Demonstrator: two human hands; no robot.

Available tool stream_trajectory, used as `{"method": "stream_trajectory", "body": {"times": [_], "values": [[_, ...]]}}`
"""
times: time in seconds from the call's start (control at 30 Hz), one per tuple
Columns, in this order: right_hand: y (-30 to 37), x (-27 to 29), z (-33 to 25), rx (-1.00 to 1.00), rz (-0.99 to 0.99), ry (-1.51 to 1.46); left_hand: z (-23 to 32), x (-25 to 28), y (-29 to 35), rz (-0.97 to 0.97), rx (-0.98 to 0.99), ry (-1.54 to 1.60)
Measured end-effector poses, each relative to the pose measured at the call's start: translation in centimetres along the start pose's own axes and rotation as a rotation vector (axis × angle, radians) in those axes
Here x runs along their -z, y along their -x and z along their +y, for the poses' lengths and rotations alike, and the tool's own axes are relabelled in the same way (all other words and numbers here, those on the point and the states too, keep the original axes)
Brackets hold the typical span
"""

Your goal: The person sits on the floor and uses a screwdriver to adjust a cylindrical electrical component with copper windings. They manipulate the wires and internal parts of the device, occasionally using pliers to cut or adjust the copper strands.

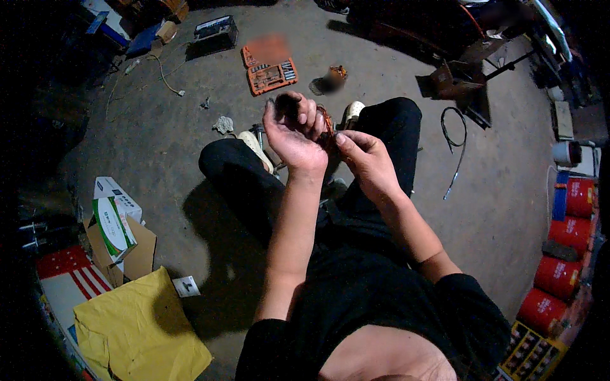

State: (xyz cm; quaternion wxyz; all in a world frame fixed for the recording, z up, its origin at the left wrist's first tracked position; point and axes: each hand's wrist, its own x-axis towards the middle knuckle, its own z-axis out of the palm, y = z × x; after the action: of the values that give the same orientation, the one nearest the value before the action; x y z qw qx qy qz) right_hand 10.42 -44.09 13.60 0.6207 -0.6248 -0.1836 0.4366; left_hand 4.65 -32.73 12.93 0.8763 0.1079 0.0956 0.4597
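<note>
My left hand is raised above my knees, palm up and smudged dark, its fingers curled inward. Along the outer edge of its fingers runs a bundle of copper-coloured wire. My right hand comes in from the right with thumb and forefinger pinched on the lower end of this wire. How far the bundle reaches behind the left hand is hidden. Below the hands, between my shoes, stands a metal part, partly covered by the left wrist.
An orange socket set case lies opened ahead, near a black battery and a round part with copper windings. A black cable lies right. Red cans line the right side; cartons and a yellow sack sit left.
</note>
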Motion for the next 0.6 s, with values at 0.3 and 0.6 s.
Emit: {"method": "stream_trajectory", "body": {"times": [0.3,0.6], "values": [[-2.1,0.2,2.9,-0.043,0.051,-0.509,-5.4,2.5,-1.1,0.103,-0.186,-0.339],[-3.6,0.6,7.3,-0.085,0.201,-0.347,-6.9,5.1,0.9,-0.082,-0.352,-1.178]]}}
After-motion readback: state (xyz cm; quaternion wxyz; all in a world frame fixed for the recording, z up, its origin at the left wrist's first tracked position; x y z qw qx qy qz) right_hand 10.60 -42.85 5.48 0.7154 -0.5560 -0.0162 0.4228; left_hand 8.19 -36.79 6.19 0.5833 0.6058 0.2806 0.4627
